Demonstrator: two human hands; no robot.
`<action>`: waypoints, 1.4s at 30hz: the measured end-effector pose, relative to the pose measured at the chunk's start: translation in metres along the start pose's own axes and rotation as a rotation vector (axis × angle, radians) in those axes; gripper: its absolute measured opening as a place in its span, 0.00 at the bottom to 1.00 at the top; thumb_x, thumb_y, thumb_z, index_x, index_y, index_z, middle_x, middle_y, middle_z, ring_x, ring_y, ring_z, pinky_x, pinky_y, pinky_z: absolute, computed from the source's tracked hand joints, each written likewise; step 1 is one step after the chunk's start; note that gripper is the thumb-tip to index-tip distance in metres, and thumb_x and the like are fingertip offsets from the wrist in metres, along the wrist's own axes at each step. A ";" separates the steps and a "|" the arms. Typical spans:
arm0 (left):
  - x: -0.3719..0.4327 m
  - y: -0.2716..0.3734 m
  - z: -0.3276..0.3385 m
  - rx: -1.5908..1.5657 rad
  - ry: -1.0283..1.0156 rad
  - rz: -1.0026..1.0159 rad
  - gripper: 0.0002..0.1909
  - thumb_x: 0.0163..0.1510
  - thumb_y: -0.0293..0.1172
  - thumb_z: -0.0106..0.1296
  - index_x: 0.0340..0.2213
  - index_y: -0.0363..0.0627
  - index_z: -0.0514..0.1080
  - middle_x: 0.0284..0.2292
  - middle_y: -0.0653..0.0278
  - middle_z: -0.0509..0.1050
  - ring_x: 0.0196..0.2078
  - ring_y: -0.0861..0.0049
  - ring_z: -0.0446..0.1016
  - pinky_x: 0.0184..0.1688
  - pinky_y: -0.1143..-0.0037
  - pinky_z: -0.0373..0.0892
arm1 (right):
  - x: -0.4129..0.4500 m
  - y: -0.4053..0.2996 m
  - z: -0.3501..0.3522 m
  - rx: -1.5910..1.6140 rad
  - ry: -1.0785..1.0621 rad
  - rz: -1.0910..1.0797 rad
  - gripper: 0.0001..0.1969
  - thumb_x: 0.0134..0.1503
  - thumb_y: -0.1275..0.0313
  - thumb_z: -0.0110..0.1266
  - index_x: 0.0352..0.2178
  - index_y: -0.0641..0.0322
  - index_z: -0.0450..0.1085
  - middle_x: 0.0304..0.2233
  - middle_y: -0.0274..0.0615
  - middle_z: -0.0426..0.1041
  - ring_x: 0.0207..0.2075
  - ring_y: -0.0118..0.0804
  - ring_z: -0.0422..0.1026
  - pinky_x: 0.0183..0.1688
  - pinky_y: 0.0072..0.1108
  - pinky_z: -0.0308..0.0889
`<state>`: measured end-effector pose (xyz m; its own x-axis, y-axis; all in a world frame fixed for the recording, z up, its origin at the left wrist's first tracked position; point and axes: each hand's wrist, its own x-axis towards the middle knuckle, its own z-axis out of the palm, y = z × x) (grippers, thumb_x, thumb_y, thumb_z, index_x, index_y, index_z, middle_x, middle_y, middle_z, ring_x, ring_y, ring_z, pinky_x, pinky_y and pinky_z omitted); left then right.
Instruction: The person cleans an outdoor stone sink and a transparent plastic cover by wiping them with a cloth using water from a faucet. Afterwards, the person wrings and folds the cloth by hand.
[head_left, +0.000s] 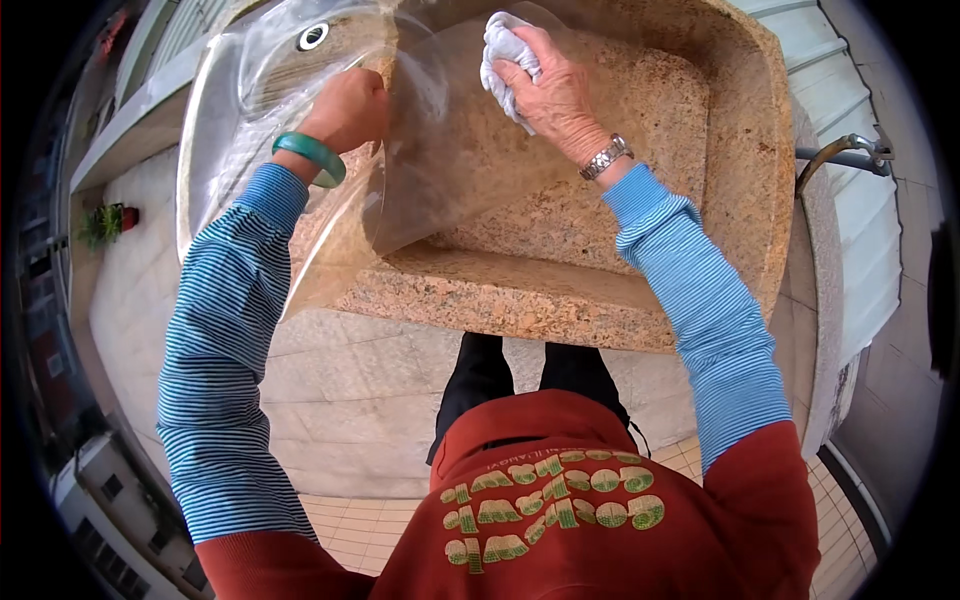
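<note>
A large clear plastic sheet (442, 187) with a metal-ringed eyelet (313, 36) hangs over the left part of a speckled stone sink (510, 311). My left hand (349, 109), with a green bangle at the wrist, is closed on the sheet near the sink's left side. In my right hand (551, 94), a crumpled white cloth (506, 60) is pinched between thumb and fingers, over the basin at the top of the view. The cloth lies against or just above the sheet; which one cannot be told.
A metal tap (862, 154) with a curved spout stands right of the sink, beside corrugated sheeting (862, 247). Pale paving (337, 390) lies below the near rim. At the far left is a potted green plant (109, 223), and a low wall edge (135, 127) runs behind the sheet.
</note>
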<state>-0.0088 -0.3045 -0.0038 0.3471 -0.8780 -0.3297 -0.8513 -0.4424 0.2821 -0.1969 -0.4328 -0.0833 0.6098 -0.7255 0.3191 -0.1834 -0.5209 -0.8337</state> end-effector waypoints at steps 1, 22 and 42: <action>0.000 -0.014 0.001 -0.189 -0.120 -0.169 0.12 0.50 0.29 0.42 0.22 0.32 0.70 0.22 0.52 0.74 0.22 0.68 0.75 0.25 0.72 0.71 | -0.014 -0.017 0.009 -0.037 -0.112 0.016 0.17 0.49 0.61 0.53 0.41 0.50 0.65 0.31 0.48 0.73 0.32 0.51 0.73 0.33 0.33 0.68; 0.010 -0.052 0.020 -0.682 -0.168 -0.171 0.10 0.54 0.29 0.43 0.26 0.34 0.69 0.18 0.62 0.71 0.18 0.80 0.70 0.19 0.81 0.66 | -0.037 -0.014 0.069 -0.271 -0.528 -0.145 0.13 0.49 0.68 0.51 0.38 0.51 0.63 0.26 0.44 0.72 0.29 0.50 0.71 0.29 0.35 0.67; 0.007 -0.062 0.023 -0.672 -0.169 -0.202 0.09 0.54 0.30 0.43 0.28 0.36 0.69 0.20 0.64 0.71 0.18 0.82 0.68 0.20 0.82 0.65 | -0.070 -0.022 0.059 -0.274 -0.662 -0.197 0.14 0.46 0.70 0.55 0.37 0.49 0.63 0.25 0.42 0.72 0.28 0.47 0.72 0.27 0.34 0.67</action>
<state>0.0373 -0.2796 -0.0439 0.3600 -0.7512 -0.5532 -0.3320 -0.6573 0.6765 -0.1906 -0.3440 -0.1142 0.9725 -0.2293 0.0405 -0.1557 -0.7696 -0.6192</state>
